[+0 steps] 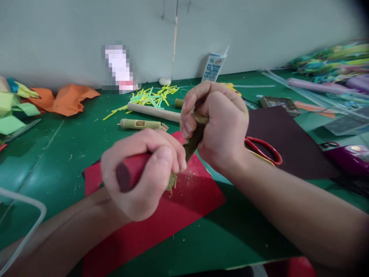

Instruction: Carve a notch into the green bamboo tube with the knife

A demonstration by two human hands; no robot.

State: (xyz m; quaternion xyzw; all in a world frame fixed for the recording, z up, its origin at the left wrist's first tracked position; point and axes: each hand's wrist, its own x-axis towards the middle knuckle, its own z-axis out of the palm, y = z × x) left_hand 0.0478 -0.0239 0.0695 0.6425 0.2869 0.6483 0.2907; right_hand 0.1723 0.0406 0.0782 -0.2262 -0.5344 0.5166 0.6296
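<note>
My left hand (152, 188) is closed around the red handle (135, 169) of a tool. The tool's working end is hidden behind my fingers and the piece being worked. In my right hand (223, 123) is a short greenish-brown bamboo tube (193, 143), tilted, its lower end close to my left fingertips. Fine green shavings (172, 182) hang below the left fingers. Under both hands lies a sheet of red paper (198, 196) with small scraps on it. Beyond them rests a pale bamboo piece (141, 124) with a notch cut in it.
A wooden rod (155, 111) and yellow-green strips (152, 97) lie farther back on the green table (72, 146). Red-handled scissors (265, 150) rest on dark paper (288, 146) at right, near a purple glue gun (348, 157). Orange paper (70, 100) lies at left.
</note>
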